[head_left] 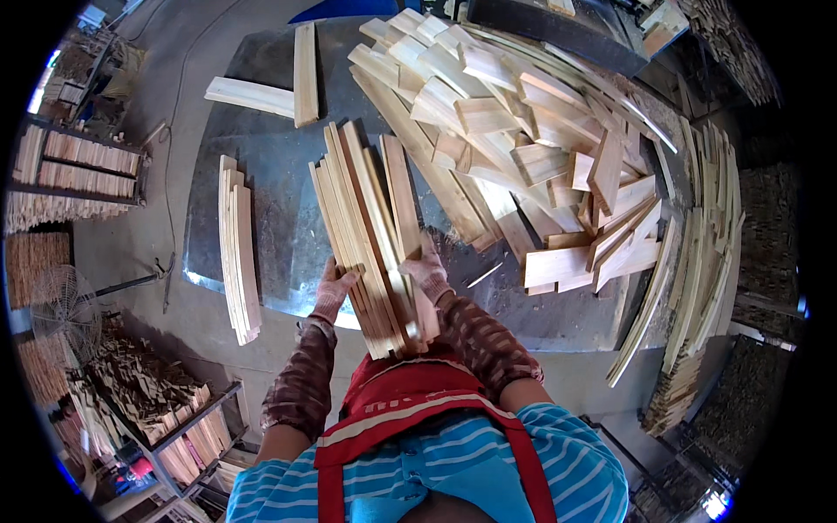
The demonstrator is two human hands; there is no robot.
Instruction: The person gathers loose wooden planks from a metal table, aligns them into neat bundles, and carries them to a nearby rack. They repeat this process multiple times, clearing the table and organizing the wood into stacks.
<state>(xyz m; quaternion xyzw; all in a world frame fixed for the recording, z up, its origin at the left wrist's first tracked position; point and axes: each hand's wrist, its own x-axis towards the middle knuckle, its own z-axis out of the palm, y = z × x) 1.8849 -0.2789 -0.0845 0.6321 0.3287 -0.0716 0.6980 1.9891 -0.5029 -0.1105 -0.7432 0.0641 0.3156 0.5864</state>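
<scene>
A bundle of long wooden slats (356, 228) stands on edge, side by side, its near ends against my red apron (410, 392). My left hand (331, 291), in a pale work glove, is closed on the bundle's left side. From the right, my right hand (426, 268), gloved too, presses on the outermost board (400, 192), which sits slightly apart from the others at its far end. Between them the two hands squeeze the slats together. My fingertips are partly hidden by the wood.
A dark metal table (288, 192) lies beneath. To the left rests a smaller stack of slats (235, 244), overhanging the near edge. Two loose boards (305, 74) lie at the far left. A large jumbled heap of boards (523, 131) covers the right. A fan (65, 305) stands far left.
</scene>
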